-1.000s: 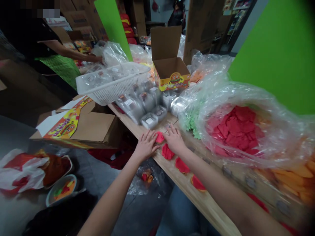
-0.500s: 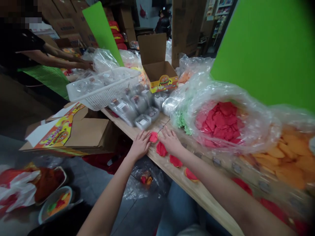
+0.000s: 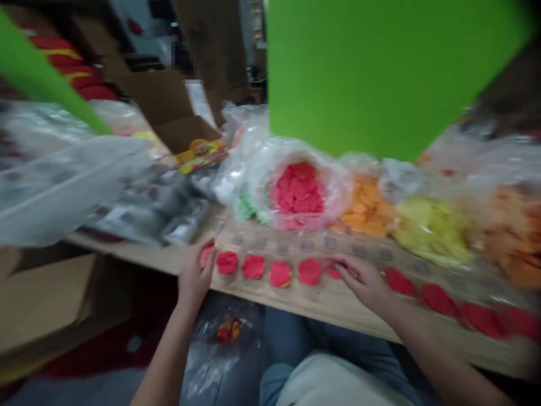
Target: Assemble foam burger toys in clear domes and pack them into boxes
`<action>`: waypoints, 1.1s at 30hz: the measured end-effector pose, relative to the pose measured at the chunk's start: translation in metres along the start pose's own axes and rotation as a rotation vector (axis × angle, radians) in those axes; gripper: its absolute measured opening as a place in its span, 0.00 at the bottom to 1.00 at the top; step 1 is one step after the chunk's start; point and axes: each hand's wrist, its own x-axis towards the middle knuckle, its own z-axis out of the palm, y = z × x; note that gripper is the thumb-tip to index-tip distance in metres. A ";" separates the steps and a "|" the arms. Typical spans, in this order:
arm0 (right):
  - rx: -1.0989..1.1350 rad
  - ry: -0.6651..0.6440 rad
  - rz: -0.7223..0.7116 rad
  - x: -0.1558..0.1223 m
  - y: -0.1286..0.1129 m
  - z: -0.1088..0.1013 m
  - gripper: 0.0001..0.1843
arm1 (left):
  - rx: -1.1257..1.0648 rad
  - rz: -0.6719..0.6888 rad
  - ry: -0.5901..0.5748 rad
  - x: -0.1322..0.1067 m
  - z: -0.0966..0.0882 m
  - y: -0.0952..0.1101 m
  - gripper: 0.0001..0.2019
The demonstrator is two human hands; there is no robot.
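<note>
A row of red, wavy-edged soft pieces lies along the table, several with orange or yellow showing beneath, such as the red stack (image 3: 280, 274) in the middle. My left hand (image 3: 194, 276) is at the left end of the row, its thumb and fingers closed about a red piece (image 3: 207, 255). Farther right, my right hand (image 3: 359, 279) reaches over another red piece (image 3: 333, 273). Its fingers are bent together in a pinch, and what lies between the tips is blurred. Behind the row sits an open clear bag (image 3: 338, 180) of red pieces (image 3: 299, 189).
Orange pieces (image 3: 367, 208) and yellow pieces (image 3: 435, 225) are heaped at the right. Clear plastic packs (image 3: 147, 208), a white basket (image 3: 71, 186) and an open carton (image 3: 198, 152) stand left. A green panel (image 3: 359, 73) rises behind. Flattened cardboard (image 3: 46, 293) sits lower left.
My view has swung right. My hands, together at one red piece before, are now apart: the right has moved right along the row, while the left stays at the left end.
</note>
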 end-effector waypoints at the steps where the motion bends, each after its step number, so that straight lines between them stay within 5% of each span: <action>1: 0.060 0.091 0.148 -0.020 0.012 -0.009 0.13 | -0.078 -0.074 0.027 -0.005 0.009 0.015 0.17; 3: 0.180 0.305 0.357 -0.053 0.031 -0.018 0.14 | -0.248 -0.085 -0.064 -0.017 0.035 0.050 0.17; 6: 0.287 0.527 0.474 -0.083 0.041 -0.021 0.16 | -0.407 0.059 -0.300 -0.035 0.077 0.106 0.16; 10: 0.290 0.526 0.516 -0.095 0.040 -0.026 0.17 | -0.441 0.214 -0.494 -0.040 0.112 0.164 0.14; 14: 0.202 0.519 0.507 -0.091 0.057 -0.050 0.16 | -0.484 0.255 -0.512 -0.024 0.120 0.180 0.16; 22: -0.048 0.551 0.268 -0.066 0.112 -0.125 0.14 | -0.611 -0.003 -0.431 -0.015 0.137 0.172 0.18; 25: -0.201 0.635 0.265 -0.060 0.149 -0.161 0.15 | -0.546 0.105 -0.481 -0.012 0.151 0.194 0.17; 29: -0.476 0.859 0.435 -0.075 0.202 -0.239 0.17 | -0.456 0.275 -0.498 -0.007 0.168 0.240 0.13; 33: -0.584 0.941 0.534 -0.079 0.232 -0.303 0.22 | -0.463 0.325 -0.513 -0.017 0.168 0.284 0.13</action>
